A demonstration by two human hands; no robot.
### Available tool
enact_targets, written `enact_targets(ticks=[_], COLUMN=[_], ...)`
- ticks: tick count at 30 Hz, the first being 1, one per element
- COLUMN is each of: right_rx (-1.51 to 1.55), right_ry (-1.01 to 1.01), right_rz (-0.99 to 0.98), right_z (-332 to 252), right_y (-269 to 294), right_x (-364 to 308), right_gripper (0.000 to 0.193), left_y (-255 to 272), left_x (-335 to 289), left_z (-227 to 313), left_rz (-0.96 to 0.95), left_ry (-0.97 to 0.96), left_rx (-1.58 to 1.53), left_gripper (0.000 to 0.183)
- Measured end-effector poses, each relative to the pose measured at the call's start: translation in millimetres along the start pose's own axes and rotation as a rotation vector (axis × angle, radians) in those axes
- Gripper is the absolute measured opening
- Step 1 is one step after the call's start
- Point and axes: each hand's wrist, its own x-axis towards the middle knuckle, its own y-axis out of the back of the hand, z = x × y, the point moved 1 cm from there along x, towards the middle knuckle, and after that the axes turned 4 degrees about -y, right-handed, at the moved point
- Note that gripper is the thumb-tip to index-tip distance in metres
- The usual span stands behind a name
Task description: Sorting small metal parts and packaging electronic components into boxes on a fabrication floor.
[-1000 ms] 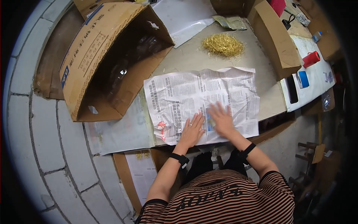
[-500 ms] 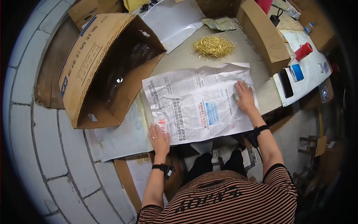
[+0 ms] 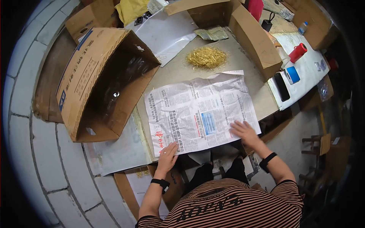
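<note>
A creased sheet of newspaper [image 3: 190, 108] is spread over the table, its near edge along the table's front. My left hand [image 3: 167, 157] rests at the sheet's near left corner, fingers stretched out and nothing gripped. Toward the near right part of the paper is my right hand [image 3: 245, 133], fingers spread and slightly blurred. Whether it presses on the sheet I cannot tell. Just beyond the paper lies a loose heap of gold shredded filler [image 3: 206, 57].
A large cardboard box [image 3: 95, 72] lies on its side at left, clear plastic inside. Cardboard walls [image 3: 254, 41] stand at the back right. On the right side are a black phone [image 3: 281, 87], a blue-screened device [image 3: 292, 75] and a red cylinder [image 3: 297, 52]. A wooden stool [image 3: 317, 144] stands lower right.
My right hand has slid from the paper's far right side toward its near edge. My left hand has moved slightly inward along the near left corner. The whole view has shifted a little.
</note>
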Motion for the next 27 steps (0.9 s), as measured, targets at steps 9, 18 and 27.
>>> enact_targets(ticks=[9,18,27], right_rx=[0.79,0.375,0.468], right_ry=[-0.423,-0.811,-0.663], right_rz=[0.173,0.611,0.708], right_z=[91.9,67.6,82.0], right_y=[12.8,-14.4,-22.0], right_x=[-11.2,7.2,0.6], right_gripper=[0.019,0.026,0.024], left_y=[12.9,2.0,1.0], left_x=[-9.3,25.4,28.1], left_z=[-72.7,-61.8,-54.6], left_rz=[0.222,0.318,0.399], left_ry=[0.383,0.534,0.337], left_rx=[-0.493,0.025,0.228], left_gripper=[0.01,0.015,0.013])
